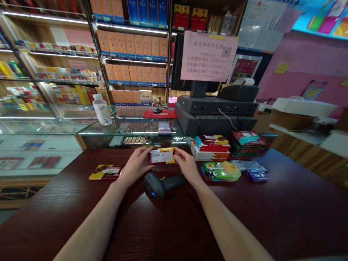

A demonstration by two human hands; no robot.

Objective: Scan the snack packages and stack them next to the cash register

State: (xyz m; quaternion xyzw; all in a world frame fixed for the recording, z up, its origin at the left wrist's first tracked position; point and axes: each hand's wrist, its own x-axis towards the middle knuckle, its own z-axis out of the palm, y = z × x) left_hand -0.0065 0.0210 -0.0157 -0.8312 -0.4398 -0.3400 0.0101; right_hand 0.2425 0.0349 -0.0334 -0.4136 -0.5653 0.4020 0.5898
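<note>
head view: at lower centre of the frame, the left hand (134,165) and right hand (187,166) hold a red and yellow packet (172,158) pinched between their fingertips, 1 hand at each short end, leaving its white label (162,156) uncovered and facing up. the packet sits just beyond a black handheld barcode scanner (160,185) lying on the dark wood counter (67,203).

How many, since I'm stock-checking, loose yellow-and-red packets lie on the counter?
2: one packet between the left hand and right hand, another packet lying left of them. The stacks may hide more.
</note>
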